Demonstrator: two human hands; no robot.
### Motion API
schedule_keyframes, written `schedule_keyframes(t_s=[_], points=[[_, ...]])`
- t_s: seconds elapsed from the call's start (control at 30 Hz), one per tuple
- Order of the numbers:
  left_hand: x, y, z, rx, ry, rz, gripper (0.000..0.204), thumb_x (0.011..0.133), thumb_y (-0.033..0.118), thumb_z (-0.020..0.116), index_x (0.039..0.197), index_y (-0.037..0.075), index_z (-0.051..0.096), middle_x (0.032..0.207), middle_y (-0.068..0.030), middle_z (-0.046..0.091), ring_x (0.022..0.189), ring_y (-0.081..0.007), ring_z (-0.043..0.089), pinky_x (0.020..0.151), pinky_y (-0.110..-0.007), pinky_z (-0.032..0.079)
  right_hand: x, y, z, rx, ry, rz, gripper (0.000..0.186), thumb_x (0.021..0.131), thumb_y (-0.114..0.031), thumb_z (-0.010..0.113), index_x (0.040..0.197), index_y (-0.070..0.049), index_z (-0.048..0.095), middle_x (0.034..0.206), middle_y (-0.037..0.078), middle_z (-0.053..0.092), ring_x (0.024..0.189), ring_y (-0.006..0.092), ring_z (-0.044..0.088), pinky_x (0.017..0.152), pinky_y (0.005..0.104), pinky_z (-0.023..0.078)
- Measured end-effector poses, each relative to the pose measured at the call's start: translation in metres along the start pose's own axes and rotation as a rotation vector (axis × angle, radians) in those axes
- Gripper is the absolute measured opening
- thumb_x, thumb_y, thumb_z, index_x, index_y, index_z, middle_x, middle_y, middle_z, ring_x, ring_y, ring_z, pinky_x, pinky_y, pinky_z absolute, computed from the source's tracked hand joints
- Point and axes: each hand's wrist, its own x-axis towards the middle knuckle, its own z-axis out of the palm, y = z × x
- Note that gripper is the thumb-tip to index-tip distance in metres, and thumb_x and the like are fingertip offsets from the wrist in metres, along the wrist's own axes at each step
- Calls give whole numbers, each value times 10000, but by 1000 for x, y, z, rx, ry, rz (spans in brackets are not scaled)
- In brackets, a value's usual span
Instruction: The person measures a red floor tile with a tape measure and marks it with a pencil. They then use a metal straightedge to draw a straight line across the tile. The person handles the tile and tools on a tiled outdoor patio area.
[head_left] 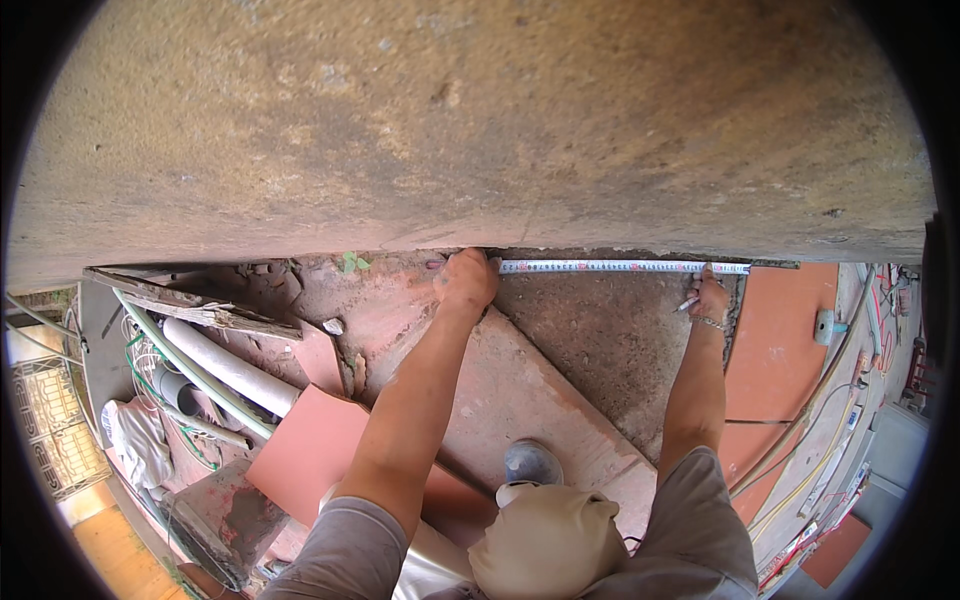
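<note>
A white tape measure [600, 266] is stretched out along the foot of the wall, its marked blade lying nearly level from left to right. My left hand [467, 280] is closed around its left end; whatever part of the tape sits inside the fist is hidden. At the right, my right hand [711, 297] has a finger against the blade near the edge of a reddish tile [785, 330]. A thin whitish stick like a pencil [688, 304] pokes out from that hand's curled fingers. Bare grey-brown ground [600, 350] lies between both hands.
A tall rough wall [480, 130] stands ahead. On the left are splintered boards [210, 310], a white pipe [230, 368], a loose reddish tile [305, 450] and a white sack [138, 440]. Hoses and cables [800, 455] run along the right.
</note>
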Motion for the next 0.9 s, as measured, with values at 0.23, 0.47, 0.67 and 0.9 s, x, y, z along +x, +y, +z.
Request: schedule_keyframes(t_s=[0.23,0.47,0.67,0.9], points=[[3,-1,1,-3,-14,17,544,947,539,649,1185,54,716,1224,-199,716,1163,-360,686,979,-461,545,0,-1,-1,-13,-4,10,326,1017,-277,668,797,-41,626,656,23,523,488,126,419,419,276,342],[0,0,-2,-3,-14,12,537,945,535,654,1179,56,720,1217,-200,718,1158,-359,688,974,-460,548,2,0,-2,3,0,25,327,1016,-279,670,803,-34,629,675,32,547,495,130,428,425,282,349],[-1,1,-5,-5,-15,17,523,944,533,656,1166,65,734,1220,-190,720,1159,-354,689,973,-456,550,3,0,-3,-16,7,9,319,1012,-281,678,815,-34,638,697,32,570,522,130,448,442,278,362],[0,0,0,-7,4,5,525,942,532,662,1166,64,736,1223,-191,720,1157,-348,691,970,-453,554,4,1,-2,-18,-6,4,324,1014,-286,676,810,-38,637,704,31,573,524,126,450,441,278,362]])
